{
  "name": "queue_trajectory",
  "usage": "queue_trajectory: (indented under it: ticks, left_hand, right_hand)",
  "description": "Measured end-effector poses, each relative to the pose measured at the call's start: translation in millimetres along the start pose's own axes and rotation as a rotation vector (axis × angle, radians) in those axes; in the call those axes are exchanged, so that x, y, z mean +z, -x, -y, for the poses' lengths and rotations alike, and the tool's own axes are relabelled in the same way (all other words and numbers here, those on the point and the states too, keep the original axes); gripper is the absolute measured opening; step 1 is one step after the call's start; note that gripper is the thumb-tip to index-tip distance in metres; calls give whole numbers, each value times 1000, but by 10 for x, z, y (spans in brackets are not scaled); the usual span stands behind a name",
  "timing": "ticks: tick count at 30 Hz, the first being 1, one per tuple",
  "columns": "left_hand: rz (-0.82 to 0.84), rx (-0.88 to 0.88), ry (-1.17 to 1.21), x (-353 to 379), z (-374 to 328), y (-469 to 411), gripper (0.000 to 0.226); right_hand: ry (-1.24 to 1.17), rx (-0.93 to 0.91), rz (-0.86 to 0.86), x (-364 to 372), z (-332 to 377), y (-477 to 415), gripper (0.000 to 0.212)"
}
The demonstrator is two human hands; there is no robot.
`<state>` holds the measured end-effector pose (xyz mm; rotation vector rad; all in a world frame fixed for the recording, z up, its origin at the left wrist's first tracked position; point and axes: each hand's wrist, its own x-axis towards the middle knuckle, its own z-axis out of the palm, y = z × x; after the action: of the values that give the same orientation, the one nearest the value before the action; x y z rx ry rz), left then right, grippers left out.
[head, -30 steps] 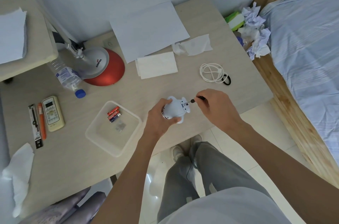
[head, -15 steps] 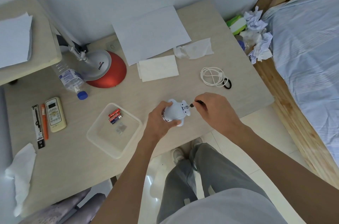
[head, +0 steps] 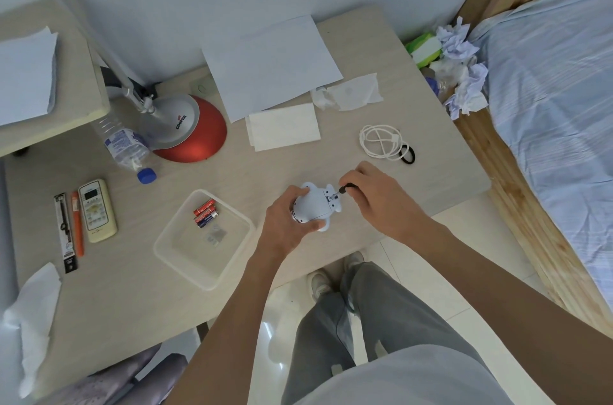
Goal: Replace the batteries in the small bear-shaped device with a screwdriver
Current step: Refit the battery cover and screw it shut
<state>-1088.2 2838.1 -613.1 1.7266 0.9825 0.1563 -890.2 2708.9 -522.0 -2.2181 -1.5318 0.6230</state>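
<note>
My left hand point(head: 286, 228) grips the small white bear-shaped device point(head: 315, 205) just above the table's front edge, its underside turned right. My right hand point(head: 378, 196) pinches a short black screwdriver point(head: 346, 188) whose tip sits against the device's base. Most of the screwdriver handle is hidden by my fingers. Several red and dark blue batteries point(head: 205, 212) lie in the far corner of a clear plastic tray point(head: 185, 258) to the left of the device.
A red-based desk lamp point(head: 185, 129), a lying water bottle point(head: 127, 147), a remote point(head: 97, 210) and pens sit at the left. Paper sheets point(head: 268, 63), tissues, a coiled white cable point(head: 381, 141) and a hair tie lie behind. A bed point(head: 557, 106) stands at the right.
The hands, device and screwdriver keep nearly the same pose; my right fingers shift slightly on the screwdriver. The camera has tilted a little.
</note>
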Motion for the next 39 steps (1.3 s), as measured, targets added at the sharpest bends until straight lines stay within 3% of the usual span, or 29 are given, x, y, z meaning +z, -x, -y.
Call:
queue_trajectory:
  ticks: [6, 14, 20, 23, 25, 30, 37, 39]
  left_hand:
    - [5, 1, -14, 7, 24, -3, 65]
    - [3, 22, -14, -5, 28, -17, 67]
    - [10, 17, -9, 0, 36, -25, 69]
    - [17, 5, -17, 7, 51, -33, 69]
    - [16, -2, -18, 15, 67, -38, 69]
    - [24, -13, -9, 22, 79, -57, 69]
    - [28, -7, -21, 12, 77, -61, 67]
    - [28, -3, -23, 6, 67, -58, 67]
  right_hand:
    - [13, 156, 61, 31, 88, -52, 34]
    - [68, 170, 181, 37, 45, -150, 7]
    - [30, 157, 210, -1, 87, -105, 19]
    - [241, 189, 211, 19, 102, -100, 43]
    - [391, 198, 217, 39, 102, -104, 47]
    - [369, 179, 223, 116, 75, -164, 21]
    - [179, 94, 169, 84, 87, -131, 9]
    - [83, 133, 141, 106, 78, -130, 14]
